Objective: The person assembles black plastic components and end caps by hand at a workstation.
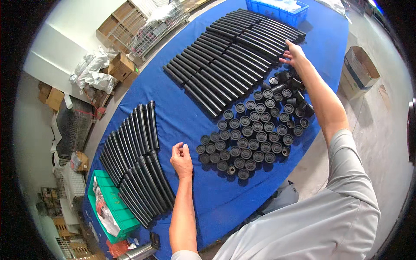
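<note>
My left hand hovers over the cloth between a group of black tubes and many black round caps. Its fingers are curled in toward the thumb, and nothing shows in them. Farther away, my right hand reaches to the right ends of a long row of black tubes, fingers spread and holding nothing. Just below it lie the black caps, most standing with their ringed round faces up, some tipped over near my right forearm. To the left, collared black tubes lie side by side in two overlapping rows.
A blue cloth covers the table. At its far end sits a blue crate; at the near left, a green crate holding plastic bags. Beside it lies a metallic cylindrical tool. An open cardboard box stands on the floor at right.
</note>
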Available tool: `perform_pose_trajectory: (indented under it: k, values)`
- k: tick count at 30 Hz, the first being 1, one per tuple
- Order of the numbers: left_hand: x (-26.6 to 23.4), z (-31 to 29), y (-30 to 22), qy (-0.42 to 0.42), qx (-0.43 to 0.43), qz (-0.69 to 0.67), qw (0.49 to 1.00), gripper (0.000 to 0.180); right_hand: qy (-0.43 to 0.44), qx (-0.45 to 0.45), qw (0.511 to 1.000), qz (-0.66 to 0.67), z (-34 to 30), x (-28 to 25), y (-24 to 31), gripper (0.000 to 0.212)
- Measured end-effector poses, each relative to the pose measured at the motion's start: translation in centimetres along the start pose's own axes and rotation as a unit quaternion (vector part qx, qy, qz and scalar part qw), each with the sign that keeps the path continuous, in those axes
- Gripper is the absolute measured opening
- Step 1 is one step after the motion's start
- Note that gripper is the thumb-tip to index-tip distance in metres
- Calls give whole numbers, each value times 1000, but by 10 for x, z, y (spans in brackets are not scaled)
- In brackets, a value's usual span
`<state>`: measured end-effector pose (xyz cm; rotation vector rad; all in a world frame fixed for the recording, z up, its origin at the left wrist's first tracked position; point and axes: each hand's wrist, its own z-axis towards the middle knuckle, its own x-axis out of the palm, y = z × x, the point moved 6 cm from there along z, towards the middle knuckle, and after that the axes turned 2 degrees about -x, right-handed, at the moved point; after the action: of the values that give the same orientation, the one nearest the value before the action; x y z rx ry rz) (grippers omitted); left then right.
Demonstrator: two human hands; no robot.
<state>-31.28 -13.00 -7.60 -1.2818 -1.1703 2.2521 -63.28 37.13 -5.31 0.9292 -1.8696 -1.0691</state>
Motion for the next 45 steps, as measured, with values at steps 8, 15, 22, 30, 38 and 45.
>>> perform_pose_trajectory:
  k: [8, 15, 22, 30, 38, 45]
  values:
    - [1, 1, 6, -4, -2, -20, 1000, 23, -2, 22, 999, 32, 5, 1, -4, 58]
    - [1, 0, 5, 3, -8, -36, 999, 23, 5, -5, 998, -57, 6, 0, 0, 49]
    - [-1, 1, 4, -1, 0, -26, 1000, 24, 11, 15, 1000, 4, 6, 8, -7, 57]
    - [1, 0, 8, 10, -18, -34, 999, 20, 29, 48, 994, 96, 14, 6, -15, 37]
    - [-2, -1, 1, 4, -10, -23, 1000, 23, 23, 60, 997, 40, -11, 20, -9, 38]
    - [1, 0, 6, 14, -19, -39, 999, 21, 23, 87, 994, 62, 19, 9, -16, 32]
